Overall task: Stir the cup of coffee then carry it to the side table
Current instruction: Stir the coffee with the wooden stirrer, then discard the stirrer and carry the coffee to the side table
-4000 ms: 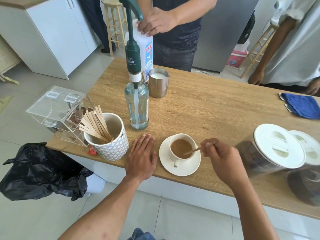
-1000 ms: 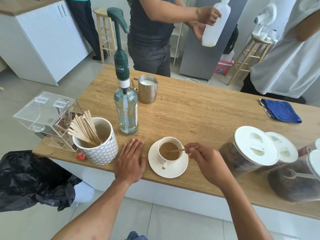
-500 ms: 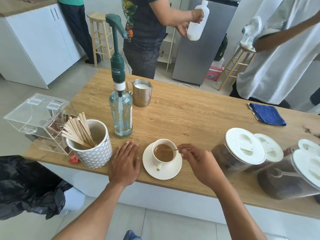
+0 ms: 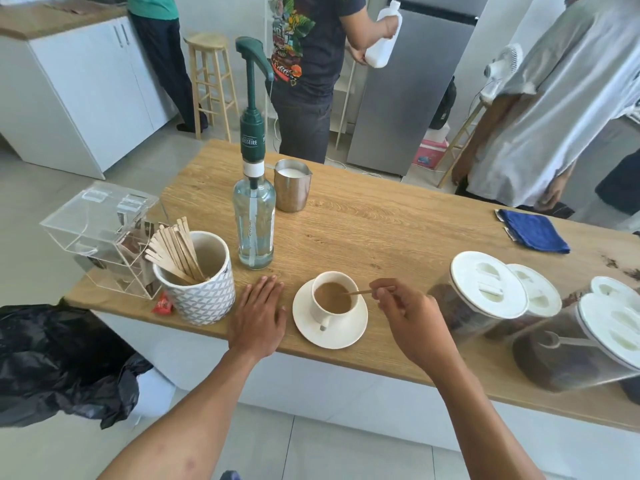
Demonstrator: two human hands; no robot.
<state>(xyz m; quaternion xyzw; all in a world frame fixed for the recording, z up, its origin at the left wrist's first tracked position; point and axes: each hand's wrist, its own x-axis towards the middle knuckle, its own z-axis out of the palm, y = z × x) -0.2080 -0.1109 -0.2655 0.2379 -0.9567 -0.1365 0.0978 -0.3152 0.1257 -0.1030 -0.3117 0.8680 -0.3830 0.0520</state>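
Note:
A white cup of milky coffee [image 4: 332,297] stands on a white saucer [image 4: 346,336] near the front edge of the wooden counter [image 4: 381,230], its handle turned toward me. My right hand [image 4: 412,318] is just right of the cup and pinches a thin wooden stir stick [image 4: 360,292] whose tip dips into the coffee at the cup's right side. My left hand [image 4: 258,315] lies flat on the counter left of the saucer, fingers apart, holding nothing.
A patterned pot of wooden sticks [image 4: 195,275], a clear acrylic box [image 4: 100,233], a pump bottle [image 4: 254,216] and a steel milk jug [image 4: 292,188] stand to the left and behind. Lidded coffee jars [image 4: 485,292] crowd the right. A blue cloth [image 4: 533,230] lies far right. People stand beyond the counter.
My right hand keeps moving the stick around inside the cup. The left hand stays flat on the counter. The person behind has turned away with the white bottle.

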